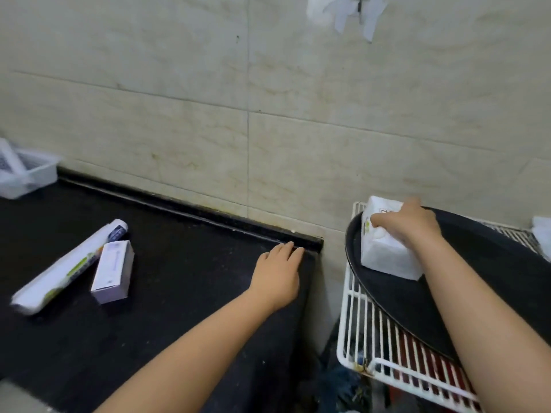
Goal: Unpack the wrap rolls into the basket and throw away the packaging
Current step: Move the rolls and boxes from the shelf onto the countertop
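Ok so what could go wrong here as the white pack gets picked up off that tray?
The round black tray lies tilted on the white wire rack, so lifting the white wrapped pack with the right hand could shift it. The left hand rests flat at the black counter corner, steadying nothing.

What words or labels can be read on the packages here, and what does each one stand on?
White pack, on the black tray under the right hand: dark letters at its top edge, perhaps "NE", mostly covered.
Wrap roll, on the black counter: green and blue print, too blurred to read.
Small box, on the counter touching the roll: faint print, unreadable.
Nothing else legible.
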Available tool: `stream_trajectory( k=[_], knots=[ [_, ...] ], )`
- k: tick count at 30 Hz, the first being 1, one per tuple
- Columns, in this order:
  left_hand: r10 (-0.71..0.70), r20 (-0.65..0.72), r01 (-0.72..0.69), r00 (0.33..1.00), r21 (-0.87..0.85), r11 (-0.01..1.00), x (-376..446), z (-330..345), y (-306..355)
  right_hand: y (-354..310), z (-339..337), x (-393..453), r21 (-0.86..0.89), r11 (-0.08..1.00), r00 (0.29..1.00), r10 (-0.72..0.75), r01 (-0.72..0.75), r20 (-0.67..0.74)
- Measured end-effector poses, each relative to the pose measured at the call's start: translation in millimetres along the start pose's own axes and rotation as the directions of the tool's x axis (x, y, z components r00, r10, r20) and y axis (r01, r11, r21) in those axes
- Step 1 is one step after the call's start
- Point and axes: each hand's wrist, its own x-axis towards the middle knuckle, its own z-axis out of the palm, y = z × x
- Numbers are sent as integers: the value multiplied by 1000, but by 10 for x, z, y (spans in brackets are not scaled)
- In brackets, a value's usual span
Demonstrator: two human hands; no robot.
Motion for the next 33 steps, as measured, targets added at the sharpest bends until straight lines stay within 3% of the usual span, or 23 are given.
stream_trajectory(
  k=[4, 8, 13, 18, 22, 27, 33],
  knots=[
    [-205, 58, 201, 977, 64, 977, -182, -35, -344, -125, 2, -112, -162, 985, 990, -37, 59, 139],
    [-238, 8, 237, 971, 71, 969, -207, -71, -389, -146, -52, -240, -211, 977, 978, 42, 2, 202],
    [-222, -33, 223, 975, 43, 974, -265, -201, -664, -369, -70, -569, -108, 991, 995, 65, -73, -78],
    [-256, -60, 257, 965, 26, 966, -543, -399, -1434, -1072, 452, -1248, 16, 974, 949, -217, 227, -228],
    [-328, -7, 327, 945, 75, 942, -1190, -401, -2376, -1668, 1488, -1941, 84, 937, 941, -337, 339, -29],
    [-516, 71, 507, 853, 112, 854, -2015, -333, -3524, -2011, 2861, -2633, 20, 961, 915, -269, 276, 301],
    [-621, 123, 614, 774, 95, 784, -2540, -227, -4262, -2154, 3691, -3090, -129, 947, 885, -219, 294, 412]
  ],
)
